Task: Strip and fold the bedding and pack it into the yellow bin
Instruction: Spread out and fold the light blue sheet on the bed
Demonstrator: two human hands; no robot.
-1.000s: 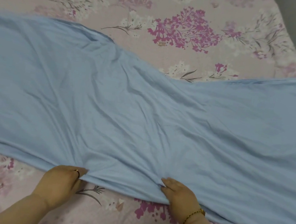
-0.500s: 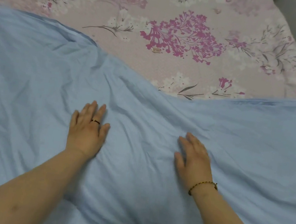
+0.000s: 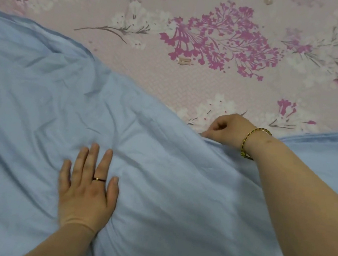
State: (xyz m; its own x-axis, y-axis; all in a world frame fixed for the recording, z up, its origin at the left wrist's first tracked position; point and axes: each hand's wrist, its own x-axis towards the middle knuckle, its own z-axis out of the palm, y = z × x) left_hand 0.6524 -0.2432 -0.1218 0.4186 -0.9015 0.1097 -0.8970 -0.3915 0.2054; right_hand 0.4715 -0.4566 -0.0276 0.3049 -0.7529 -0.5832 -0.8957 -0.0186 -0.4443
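The pale blue fabric sheet (image 3: 32, 117) lay spread over the lower and left parts of the frame, its long axis running left to right across the pink floral-printed bed cover (image 3: 149, 76). Its far edge sagged toward the bottom of the frame in the centre, so the bed cover showed in a wide dip at upper centre and upper right.

The left hand (image 3: 87, 190) rested flat on the sheet at lower centre, fingers straight and slightly spread, gripping nothing, with a thin dark ring (image 3: 99, 180) on one finger. It sat well inside the cloth, away from any edge.

The right hand (image 3: 227, 128), with a braided gold bracelet (image 3: 254, 141) at the wrist, was at centre right, directly on the lowest point of that sagging far edge. Its fingers were curled and the cloth rose in a small ridge at them. The fingertips were tucked out of sight, so it was probably pinching the hem, though this is not certain.

The far edge was therefore under the right hand, up and to the right of the left. Squaring that edge looked like the right hand's job, with the left palm pinning the cloth. No yellow bin was in view.
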